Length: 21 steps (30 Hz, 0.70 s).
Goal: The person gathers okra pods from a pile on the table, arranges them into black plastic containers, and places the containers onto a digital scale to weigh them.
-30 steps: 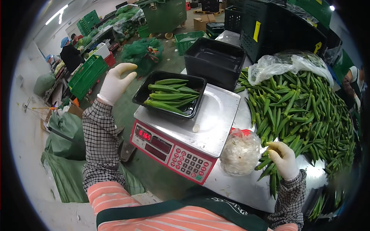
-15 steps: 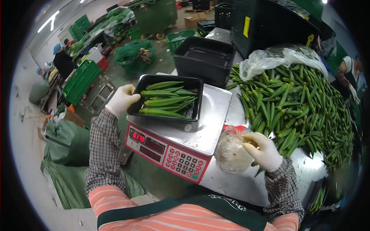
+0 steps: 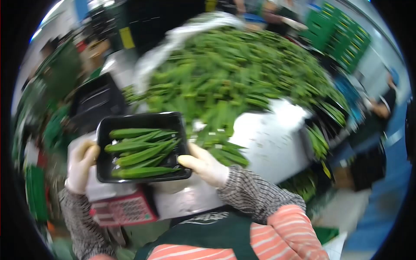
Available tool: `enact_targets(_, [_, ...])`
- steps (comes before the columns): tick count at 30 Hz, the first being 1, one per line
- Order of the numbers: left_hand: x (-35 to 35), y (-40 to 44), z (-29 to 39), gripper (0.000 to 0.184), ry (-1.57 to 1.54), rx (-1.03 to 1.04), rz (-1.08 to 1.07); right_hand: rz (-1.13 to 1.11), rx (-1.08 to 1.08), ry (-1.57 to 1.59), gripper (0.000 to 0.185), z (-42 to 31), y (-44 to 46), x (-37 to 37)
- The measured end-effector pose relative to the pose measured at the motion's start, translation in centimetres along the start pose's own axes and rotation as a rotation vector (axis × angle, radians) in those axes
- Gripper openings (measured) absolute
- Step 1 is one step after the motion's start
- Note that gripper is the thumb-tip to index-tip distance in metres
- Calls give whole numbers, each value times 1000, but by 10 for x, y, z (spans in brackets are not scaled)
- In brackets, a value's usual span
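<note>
Both gloved hands hold a black tray point(image 3: 141, 178) of green okra point(image 3: 145, 151) in front of the body. My left hand point(image 3: 82, 164) grips its left edge, thumb at the rim. At the lower right corner, my right hand point(image 3: 203, 164) pinches the tray's side. Below and behind the tray is the red-edged scale point(image 3: 125, 210), blurred and partly covered. A large pile of loose okra point(image 3: 242, 65) spreads over the metal table point(image 3: 277, 147) beyond my right hand.
An empty-looking black bin point(image 3: 97, 102) stands behind the tray at the left. Clear plastic sheeting point(image 3: 147, 65) edges the pile. Green crates point(image 3: 336, 34) are stacked at the back right. A person point(image 3: 381, 106) is at the right, with others at the top.
The view has swung right. The tray has come off the scale and is raised between both hands. My right hand has moved from beside the plastic-wrapped bundle to the tray's right side.
</note>
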<state>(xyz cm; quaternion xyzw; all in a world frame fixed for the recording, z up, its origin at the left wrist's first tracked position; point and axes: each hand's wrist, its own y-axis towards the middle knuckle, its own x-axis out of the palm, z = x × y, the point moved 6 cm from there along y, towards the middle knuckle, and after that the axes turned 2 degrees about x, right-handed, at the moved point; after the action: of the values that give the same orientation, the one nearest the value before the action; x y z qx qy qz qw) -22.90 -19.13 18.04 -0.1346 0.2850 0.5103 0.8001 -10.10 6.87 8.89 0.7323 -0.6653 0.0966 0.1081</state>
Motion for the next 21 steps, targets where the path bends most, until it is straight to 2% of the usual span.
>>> enact_targets(1, [11,11,16,18,-183,65,25,46,59,101,57,3,-13,-20])
enact_targets(2, [0,31,13,23,4,172,-3,163,37,53,55,1,-32,-47])
enact_targets(3, [-8,48,6,27,49,203,81,255,19,9,52,-3,-52,-69])
enact_targets(4, [-27,74,-20,32,135,320,154,336,-1,195,49,-18,-76,-83])
enact_targets(5, [-42,92,-34,38,250,286,234,451,34,216,45,-25,-104,-104])
enact_targets(6, [-51,106,-40,41,389,316,279,536,-55,180,42,-33,-130,-129])
enact_targets(7, [-58,118,-46,44,528,343,327,670,-57,157,38,-51,-161,-146])
enact_targets(10, [-66,150,-94,48,536,201,265,1004,-249,104,27,-68,-247,-212])
enact_targets(11, [-59,152,-95,48,563,152,187,1136,-244,5,33,-75,-274,-230])
enact_targets(13, [-41,146,-79,49,688,101,141,1305,-296,-43,28,-81,-320,-264])
enact_targets(14, [-38,146,-78,47,683,155,181,1351,-298,-54,28,-85,-335,-276])
enact_targets(15, [-34,148,-76,46,661,157,175,1414,-276,-45,31,-85,-347,-288])
enact_targets(17, [-27,149,-68,44,618,162,165,1549,-56,-211,37,-81,-367,-314])
enact_targets(19, [-20,146,-55,42,604,187,140,1556,242,-390,43,-81,-376,-327])
enact_targets(21, [-15,146,-48,40,603,198,131,1537,337,-453,50,-83,-375,-329])
